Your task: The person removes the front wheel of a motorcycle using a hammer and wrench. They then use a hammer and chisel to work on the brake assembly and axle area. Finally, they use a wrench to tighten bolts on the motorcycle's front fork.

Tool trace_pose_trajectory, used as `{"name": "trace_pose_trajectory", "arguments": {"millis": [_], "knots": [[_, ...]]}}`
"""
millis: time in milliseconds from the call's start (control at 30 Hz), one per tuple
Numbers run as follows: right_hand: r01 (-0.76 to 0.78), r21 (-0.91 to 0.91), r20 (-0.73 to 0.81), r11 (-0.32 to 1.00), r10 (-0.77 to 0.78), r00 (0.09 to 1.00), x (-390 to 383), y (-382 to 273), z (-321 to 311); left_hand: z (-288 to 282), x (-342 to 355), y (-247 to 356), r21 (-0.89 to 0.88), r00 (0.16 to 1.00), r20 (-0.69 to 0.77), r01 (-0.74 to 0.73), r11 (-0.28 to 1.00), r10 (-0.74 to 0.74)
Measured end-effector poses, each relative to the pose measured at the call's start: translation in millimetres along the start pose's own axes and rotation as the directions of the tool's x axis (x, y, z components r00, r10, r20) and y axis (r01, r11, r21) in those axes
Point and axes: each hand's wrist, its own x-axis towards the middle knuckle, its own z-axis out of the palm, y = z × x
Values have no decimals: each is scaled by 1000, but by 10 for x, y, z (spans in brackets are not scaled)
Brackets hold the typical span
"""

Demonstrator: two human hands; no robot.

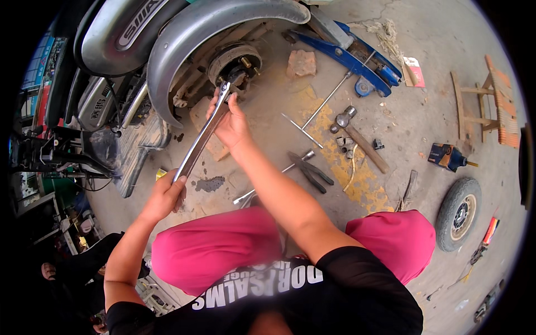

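A long chrome ratchet wrench [196, 144] slants up in front of me. My left hand [166, 195] is wrapped round its lower end. My right hand [230, 118] grips it near the head, palm and thumb against the shaft. The wrench head lies just below a bare wheel hub [234, 62] with brass-coloured studs, under the grey fender [167, 50] of a vehicle. Whether the head touches the hub cannot be made out. Behind my right hand a brick [209, 127] sits on the floor.
On the right lie a blue jack [363, 64], T-handle bar [329, 101], hammer [363, 142], sockets [347, 146] and pliers [310, 173]. A cross wrench [245, 196] is by my knees. Farther right are a wheel [459, 214], oil bottle [446, 157] and stool [491, 106].
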Motion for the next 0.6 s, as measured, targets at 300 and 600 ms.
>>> {"name": "trace_pose_trajectory", "arguments": {"millis": [300,600], "knots": [[-30,58,30,998,28,999,8,1,-12,37,-4,116,198,1000,-19,-7,980,11],[-24,65,42,998,21,999,6,10,-35,146,-19,122,91,999,-47,14,996,-10]]}}
